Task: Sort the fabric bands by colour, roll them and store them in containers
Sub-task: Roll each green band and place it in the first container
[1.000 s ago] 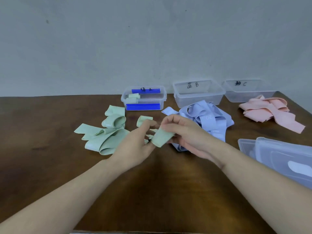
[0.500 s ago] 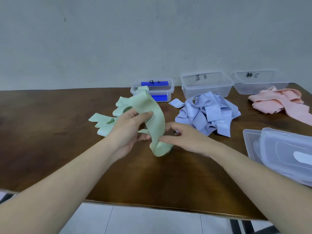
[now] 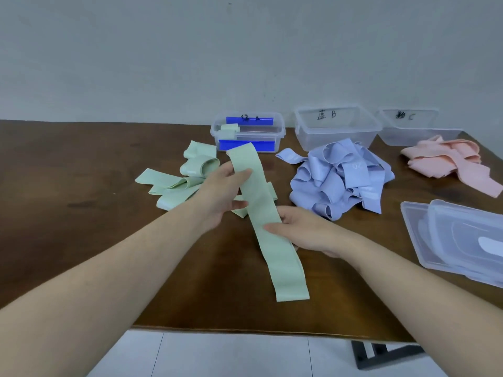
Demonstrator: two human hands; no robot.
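A long green band (image 3: 272, 235) stretches flat from near the green box toward the table's front edge. My left hand (image 3: 220, 194) pinches its upper part between thumb and fingers. My right hand (image 3: 302, 229) holds its middle, thumb on top. More green bands (image 3: 174, 183) lie in a loose pile to the left. A heap of blue bands (image 3: 340, 178) sits right of centre, and pink bands (image 3: 451, 161) lie at the far right. The green box (image 3: 277, 131) with blue clips holds a rolled green band (image 3: 230, 129).
Two clear boxes stand at the back: box B (image 3: 337, 129) and box C (image 3: 408, 126), both without bands. Clear lids (image 3: 460, 238) are stacked at the right edge. The table's front edge (image 3: 245, 329) is close below the band's lower end.
The green band, bunched between my hands a second ago, has been lifted and pulled out straight. My right hand has slid down along it toward me.
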